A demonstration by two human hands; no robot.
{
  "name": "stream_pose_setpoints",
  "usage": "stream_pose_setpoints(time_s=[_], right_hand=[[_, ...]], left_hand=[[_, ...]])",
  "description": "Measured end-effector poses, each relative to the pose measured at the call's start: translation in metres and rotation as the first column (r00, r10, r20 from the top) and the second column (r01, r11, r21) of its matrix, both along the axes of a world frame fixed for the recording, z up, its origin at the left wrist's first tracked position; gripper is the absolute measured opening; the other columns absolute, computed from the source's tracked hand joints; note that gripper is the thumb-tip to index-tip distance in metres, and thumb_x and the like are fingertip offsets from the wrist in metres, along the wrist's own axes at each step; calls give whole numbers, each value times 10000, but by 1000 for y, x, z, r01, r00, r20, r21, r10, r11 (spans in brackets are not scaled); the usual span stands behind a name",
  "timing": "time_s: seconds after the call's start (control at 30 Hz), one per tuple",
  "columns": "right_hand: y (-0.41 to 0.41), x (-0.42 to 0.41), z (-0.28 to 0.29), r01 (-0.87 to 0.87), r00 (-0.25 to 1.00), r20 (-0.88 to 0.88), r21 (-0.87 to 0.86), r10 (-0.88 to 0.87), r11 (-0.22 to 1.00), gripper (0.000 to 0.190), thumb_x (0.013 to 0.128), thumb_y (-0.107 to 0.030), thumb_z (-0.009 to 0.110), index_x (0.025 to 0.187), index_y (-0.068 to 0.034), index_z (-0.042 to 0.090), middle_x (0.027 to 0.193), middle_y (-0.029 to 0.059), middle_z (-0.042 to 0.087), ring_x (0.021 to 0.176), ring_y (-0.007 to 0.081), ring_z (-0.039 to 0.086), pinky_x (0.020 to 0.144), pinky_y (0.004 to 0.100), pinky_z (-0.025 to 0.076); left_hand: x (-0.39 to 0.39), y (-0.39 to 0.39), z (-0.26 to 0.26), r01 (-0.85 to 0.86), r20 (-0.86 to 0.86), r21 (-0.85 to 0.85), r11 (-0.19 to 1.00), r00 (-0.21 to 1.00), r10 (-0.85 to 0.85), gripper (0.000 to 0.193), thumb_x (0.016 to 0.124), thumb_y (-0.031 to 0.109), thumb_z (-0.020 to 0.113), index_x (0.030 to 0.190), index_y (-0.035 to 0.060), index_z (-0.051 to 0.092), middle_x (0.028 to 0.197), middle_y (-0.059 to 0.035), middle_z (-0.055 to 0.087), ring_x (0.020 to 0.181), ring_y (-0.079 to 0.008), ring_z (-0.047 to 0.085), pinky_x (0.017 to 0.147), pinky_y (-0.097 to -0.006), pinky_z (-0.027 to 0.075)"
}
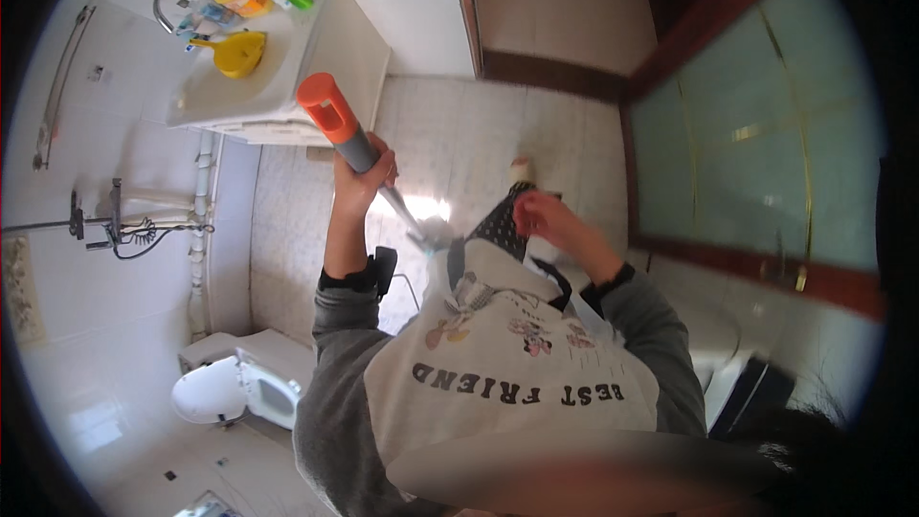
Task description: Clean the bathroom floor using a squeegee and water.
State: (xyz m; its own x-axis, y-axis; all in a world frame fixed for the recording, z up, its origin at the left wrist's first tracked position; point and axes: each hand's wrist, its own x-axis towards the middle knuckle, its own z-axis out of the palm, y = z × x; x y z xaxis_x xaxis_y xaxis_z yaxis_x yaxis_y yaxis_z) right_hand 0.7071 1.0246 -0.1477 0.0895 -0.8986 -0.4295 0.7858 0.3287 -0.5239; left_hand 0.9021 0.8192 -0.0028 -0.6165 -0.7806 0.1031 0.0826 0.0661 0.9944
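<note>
My left hand (367, 169) is closed around the grey part of a long handle (355, 150) with an orange end piece (327, 108). The handle slants down from its orange end towards the floor, and its blurred far part lies near the apron. My right hand (537, 217) is in front of dark dotted clothing, away from the handle; its fingers look curled, but blur hides whether anything is between them. A light printed apron (517, 373) covers my front over grey sleeves.
A white washbasin (287, 79) at upper left bears a yellow dipper (239, 54), bottles and a tap. A toilet (269, 388) stands at lower left, beyond wall pipes (201, 208). At right is a frosted-glass door (747, 136) with a reddish frame. Light tiled floor (459, 129) lies ahead.
</note>
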Motion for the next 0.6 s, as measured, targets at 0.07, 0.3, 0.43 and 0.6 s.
stream_pose_setpoints(time_s=[0.07, 0.3, 0.43, 0.6], right_hand=[[-10, -45, -9, -96, 966, -228, 119, 121, 988, 128, 780, -129, 433, 859, -38, 475, 751, 60, 516, 665, 157, 514, 642, 285, 446], [-71, -181, 4, -26, 984, -172, 122, 47, 992, 157, 756, -136, 459, 884, -49, 483, 809, 72, 509, 741, 170, 498, 735, 305, 395], [-169, -234, -20, -65, 998, -11, 70, 65, 995, 144, 753, -144, 459, 856, -49, 495, 745, 65, 512, 723, 174, 500, 736, 323, 389], [-327, -292, -16, -490, 871, -7, 45, 491, 870, 106, 760, -160, 451, 817, -76, 483, 726, 44, 497, 689, 164, 487, 671, 316, 403]], left_hand=[[-20, -37, -2, -132, 17, 5, 991, 991, 132, 101, 650, -32, 500, 614, 13, 417, 477, -46, 437, 390, -111, 432, 395, -221, 363], [-35, -99, -5, -675, 152, -32, 737, 725, 672, 54, 639, 11, 499, 627, 24, 448, 496, -39, 455, 424, -112, 449, 419, -220, 368], [-52, -94, -7, -780, 161, 17, 626, 620, 768, 77, 599, 15, 521, 627, 31, 451, 522, -32, 460, 438, -105, 451, 424, -219, 368], [-83, -87, -22, -824, 219, -23, 565, 548, 807, 94, 627, 31, 545, 624, 46, 452, 548, -11, 461, 472, -95, 455, 436, -224, 369]])
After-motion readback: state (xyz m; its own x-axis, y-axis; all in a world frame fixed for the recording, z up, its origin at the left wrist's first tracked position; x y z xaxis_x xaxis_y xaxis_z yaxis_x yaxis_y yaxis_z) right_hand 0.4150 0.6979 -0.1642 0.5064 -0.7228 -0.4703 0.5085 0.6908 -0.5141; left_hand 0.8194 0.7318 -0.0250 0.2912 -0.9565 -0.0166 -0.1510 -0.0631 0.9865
